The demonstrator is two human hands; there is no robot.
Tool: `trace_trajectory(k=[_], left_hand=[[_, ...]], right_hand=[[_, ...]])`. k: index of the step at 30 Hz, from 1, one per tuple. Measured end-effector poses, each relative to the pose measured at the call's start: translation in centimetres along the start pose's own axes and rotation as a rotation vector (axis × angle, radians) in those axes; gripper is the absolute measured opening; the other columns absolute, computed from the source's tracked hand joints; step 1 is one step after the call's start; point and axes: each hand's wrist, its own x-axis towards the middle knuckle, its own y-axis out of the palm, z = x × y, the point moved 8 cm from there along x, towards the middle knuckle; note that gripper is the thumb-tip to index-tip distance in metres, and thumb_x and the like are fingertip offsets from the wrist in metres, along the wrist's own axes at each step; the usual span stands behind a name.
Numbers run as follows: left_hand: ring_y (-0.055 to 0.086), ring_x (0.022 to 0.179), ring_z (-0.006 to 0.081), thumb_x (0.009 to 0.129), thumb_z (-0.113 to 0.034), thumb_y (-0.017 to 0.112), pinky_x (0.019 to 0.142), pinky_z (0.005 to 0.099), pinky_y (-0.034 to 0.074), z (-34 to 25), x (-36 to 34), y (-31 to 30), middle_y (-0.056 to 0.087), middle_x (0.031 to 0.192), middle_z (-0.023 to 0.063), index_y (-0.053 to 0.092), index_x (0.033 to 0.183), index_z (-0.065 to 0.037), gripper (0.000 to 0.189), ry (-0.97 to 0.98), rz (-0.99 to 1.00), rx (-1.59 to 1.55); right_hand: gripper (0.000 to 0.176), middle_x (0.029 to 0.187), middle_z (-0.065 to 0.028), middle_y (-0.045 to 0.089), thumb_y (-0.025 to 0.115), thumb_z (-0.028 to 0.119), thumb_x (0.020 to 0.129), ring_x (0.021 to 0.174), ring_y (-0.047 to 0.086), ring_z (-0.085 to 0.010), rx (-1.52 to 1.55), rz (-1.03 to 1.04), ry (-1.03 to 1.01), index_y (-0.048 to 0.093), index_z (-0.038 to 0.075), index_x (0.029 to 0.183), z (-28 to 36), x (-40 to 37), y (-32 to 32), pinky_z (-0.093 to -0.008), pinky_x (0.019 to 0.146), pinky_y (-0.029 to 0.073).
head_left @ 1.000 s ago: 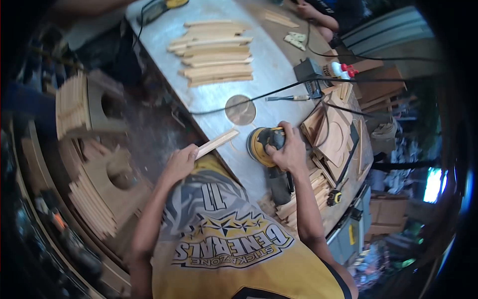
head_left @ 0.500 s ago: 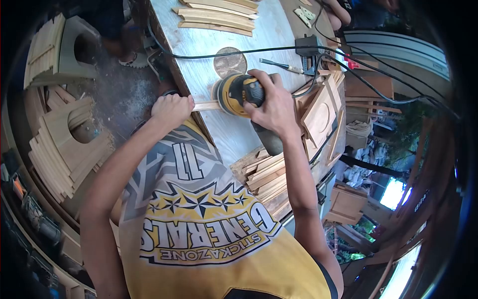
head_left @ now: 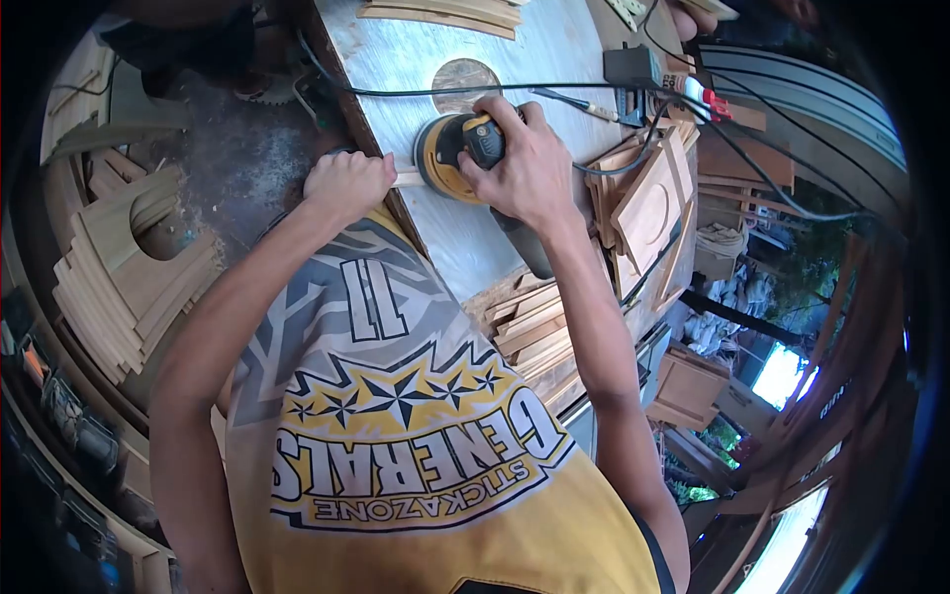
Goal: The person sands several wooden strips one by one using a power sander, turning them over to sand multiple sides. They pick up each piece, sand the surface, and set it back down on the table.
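My left hand (head_left: pixel 348 185) is closed around the near end of a narrow wooden strip (head_left: pixel 408 179) at the bench edge. On top of that strip sits a yellow and black orbital sander (head_left: pixel 447 163), which hides the strip's far part. My right hand (head_left: pixel 532 168) wraps over the sander's black top from the right. Only a short piece of the strip shows between sander and left hand. Beneath them is the pale, worn bench top (head_left: pixel 450 243), with a round brown patch (head_left: pixel 465 84) just beyond the sander.
A dark cord (head_left: pixel 426 92) crosses the bench. A chisel (head_left: pixel 579 103) lies beyond my right hand, near a grey box (head_left: pixel 631 65). Wooden strips (head_left: pixel 534 327) are piled close to my body, others (head_left: pixel 445 12) at the far end. Cut panels (head_left: pixel 119 267) stand left; another person's foot (head_left: pixel 267 91) shows.
The sander has slid left along the strip, closer to my left hand, so less of the strip shows between them. The view has shifted slightly. Both hands keep their hold.
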Motion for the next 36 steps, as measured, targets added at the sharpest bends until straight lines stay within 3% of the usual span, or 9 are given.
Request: trace_trajectory(k=[6, 13, 21, 26, 27, 30, 32, 34, 36], left_hand=[[0.074, 0.071, 0.0404, 0.107, -0.036, 0.042, 0.07, 0.0512, 0.06, -0.4, 0.0, -0.5, 0.073, 0.074, 0.0213, 0.076, 0.073, -0.005, 0.058, 0.029, -0.017, 0.033], [0.074, 0.07, 0.0401, 0.107, -0.035, 0.042, 0.069, 0.0505, 0.06, -0.5, -0.1, -0.8, 0.073, 0.073, 0.0212, 0.076, 0.074, -0.005, 0.057, 0.07, -0.082, 0.082], [0.072, 0.073, 0.0418, 0.109, -0.037, 0.039, 0.072, 0.0538, 0.057, 0.1, 0.1, -0.2, 0.072, 0.075, 0.0217, 0.073, 0.074, -0.006, 0.057, 0.036, 0.022, 0.01], [0.074, 0.082, 0.0408, 0.11, -0.035, 0.035, 0.077, 0.0526, 0.058, 0.0, -0.2, -0.9, 0.075, 0.083, 0.0212, 0.076, 0.081, -0.004, 0.059, 0.012, 0.106, 0.057], [0.074, 0.082, 0.0411, 0.11, -0.036, 0.035, 0.077, 0.0527, 0.058, 0.3, -0.5, -0.9, 0.075, 0.082, 0.0208, 0.076, 0.081, -0.004, 0.059, 0.017, 0.07, 0.059], [0.074, 0.079, 0.0416, 0.11, -0.036, 0.037, 0.076, 0.0527, 0.058, 0.8, -1.4, -1.6, 0.074, 0.08, 0.0201, 0.075, 0.079, -0.004, 0.058, 0.011, 0.021, 0.066], [0.073, 0.077, 0.0418, 0.11, -0.035, 0.037, 0.074, 0.0526, 0.058, 1.2, -1.3, -1.6, 0.074, 0.078, 0.0197, 0.075, 0.078, -0.005, 0.058, 0.0, 0.011, 0.064], [0.073, 0.072, 0.0419, 0.11, -0.035, 0.038, 0.071, 0.0525, 0.059, 1.4, -1.3, -1.1, 0.073, 0.075, 0.0192, 0.074, 0.077, -0.005, 0.057, 0.008, 0.034, 0.076], [0.072, 0.069, 0.0414, 0.11, -0.035, 0.039, 0.07, 0.0524, 0.059, 1.3, -1.2, -1.4, 0.073, 0.074, 0.0194, 0.074, 0.077, -0.005, 0.057, 0.035, 0.022, 0.108]], right_hand=[[0.055, 0.105, -0.0243, 0.06, 0.081, 0.032, 0.071, 0.091, 0.068, -0.0473, 0.045, -0.006, -0.001, 0.065, 0.021, 0.123, -1.4, 0.2, 0.1, -0.0523, 0.079, 0.057], [0.052, 0.107, -0.0189, 0.065, 0.079, 0.034, 0.076, 0.093, 0.071, -0.0419, 0.035, -0.105, -0.096, 0.066, 0.018, 0.124, -1.2, -0.1, -0.2, -0.0497, 0.081, 0.058], [0.051, 0.101, -0.0178, 0.064, 0.08, 0.034, 0.076, 0.089, 0.071, -0.0401, 0.042, -0.111, -0.099, 0.066, 0.02, 0.122, 0.7, -0.4, 0.0, -0.0489, 0.077, 0.058], [0.051, 0.113, -0.0168, 0.068, 0.08, 0.032, 0.079, 0.103, 0.068, -0.0355, 0.062, -0.115, -0.206, 0.066, 0.011, 0.123, -0.9, -0.9, 0.3, -0.0457, 0.092, 0.054], [0.055, 0.122, -0.0179, 0.068, 0.082, 0.029, 0.078, 0.113, 0.065, -0.0346, -0.042, 0.063, -0.068, 0.066, 0.007, 0.126, -2.4, -0.7, 1.2, -0.0445, 0.099, 0.05], [0.057, 0.127, -0.0198, 0.067, 0.081, 0.03, 0.078, 0.113, 0.065, -0.0369, -0.089, -0.064, -0.211, 0.066, 0.008, 0.128, -5.9, -1.3, 0.3, -0.0449, 0.098, 0.05], [0.055, 0.121, -0.0198, 0.067, 0.079, 0.033, 0.079, 0.108, 0.066, -0.0381, -0.023, -0.092, -0.117, 0.066, 0.011, 0.128, -6.2, -1.6, -1.8, -0.0458, 0.097, 0.052], [0.055, 0.104, -0.0196, 0.065, 0.078, 0.035, 0.076, 0.093, 0.069, -0.0427, -0.059, -0.031, 0.158, 0.065, 0.019, 0.126, -8.5, -2.2, -2.0, -0.0484, 0.086, 0.056], [0.057, 0.101, -0.0232, 0.063, 0.078, 0.036, 0.075, 0.093, 0.069, -0.044, -0.049, -0.066, 0.139, 0.063, 0.019, 0.128, -8.7, -2.2, -2.7, -0.0495, 0.084, 0.056]])
